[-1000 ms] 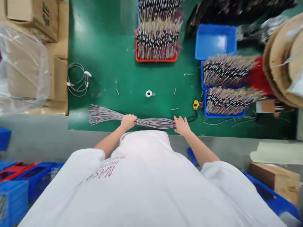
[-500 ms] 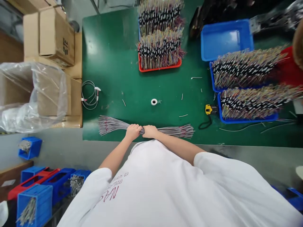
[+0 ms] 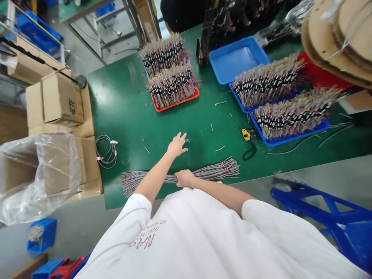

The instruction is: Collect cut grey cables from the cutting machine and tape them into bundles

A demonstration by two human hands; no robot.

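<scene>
A long bundle of grey cables (image 3: pixel 213 171) lies along the near edge of the green table, its ends fanned out. My right hand (image 3: pixel 185 178) is closed around the middle of the bundle. My left hand (image 3: pixel 176 145) reaches over the table beyond the bundle with its fingers spread. Under or beside those fingers the white tape roll is mostly hidden; only its loose clear end (image 3: pixel 188 140) shows. My left forearm passes above the left half of the bundle.
Trays of short multicoloured wires stand in a red tray (image 3: pixel 177 104) at the back and a blue tray (image 3: pixel 273 143) at the right. A yellow tape measure (image 3: pixel 246 134), a coiled cable (image 3: pixel 106 152), a blue tray (image 3: pixel 238 60) and a plastic-lined carton (image 3: pixel 61 162) lie around.
My left hand has let go of the cable bundle and moved forward to the tape roll, fingers spread. My right hand still grips the bundle. The camera view has turned and shifted.
</scene>
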